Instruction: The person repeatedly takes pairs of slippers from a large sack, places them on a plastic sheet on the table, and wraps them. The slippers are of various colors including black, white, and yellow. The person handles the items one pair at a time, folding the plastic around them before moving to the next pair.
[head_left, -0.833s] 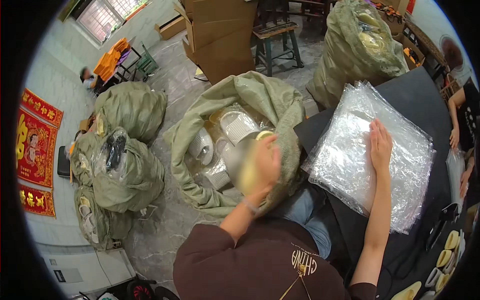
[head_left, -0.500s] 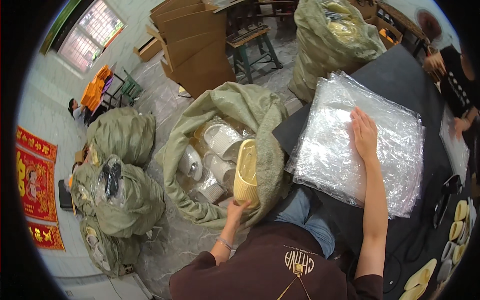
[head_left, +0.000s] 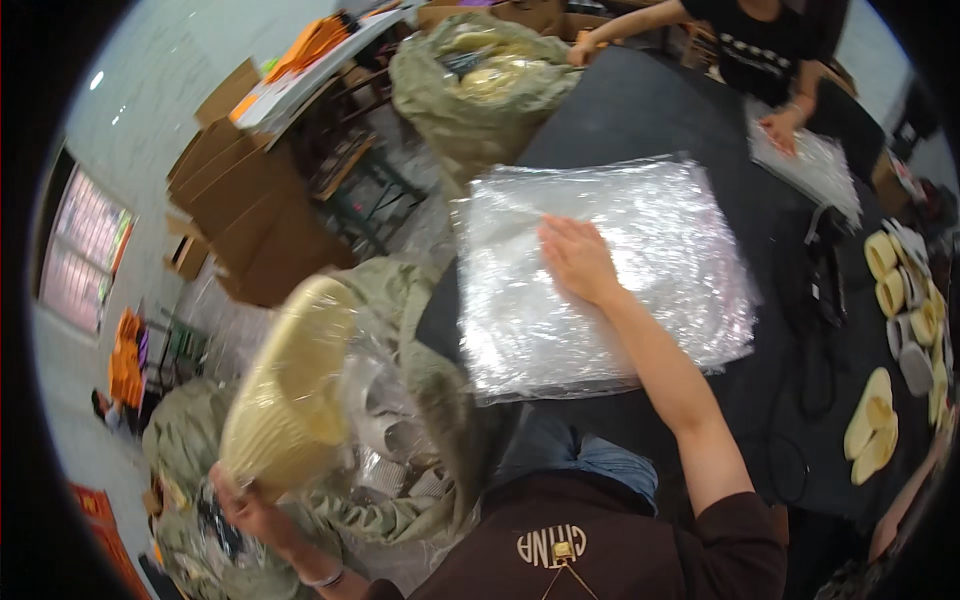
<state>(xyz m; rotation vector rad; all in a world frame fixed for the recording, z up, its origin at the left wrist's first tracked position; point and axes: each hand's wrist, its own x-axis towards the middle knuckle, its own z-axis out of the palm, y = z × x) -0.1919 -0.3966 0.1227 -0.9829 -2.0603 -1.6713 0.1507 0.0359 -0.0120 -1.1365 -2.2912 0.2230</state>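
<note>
A pale yellow slide slipper (head_left: 290, 385) in clear plastic wrap is raised over the left side of the view. My left hand (head_left: 248, 505) grips its lower end, fingers closed round the wrap. Behind it, a green woven sack (head_left: 440, 400) gapes, with light-coloured wrapped slippers (head_left: 385, 415) inside, partly hidden. My right hand (head_left: 578, 258) lies flat, its fingers stretched out, on a thick stack of clear plastic bags (head_left: 660, 300) on the black table (head_left: 620, 110).
Across the table a person in black rests a hand (head_left: 785, 128) on more plastic bags (head_left: 815, 170). Several unwrapped yellow and grey slippers (head_left: 870, 430) lie at the right edge. Another full sack (head_left: 470, 110), cardboard boxes (head_left: 235, 200) and a stool (head_left: 360, 190) stand beyond.
My left hand has lifted the yellow slipper out of the sack, up and to the left. My right hand stays on the bag stack. The view has turned rightward.
</note>
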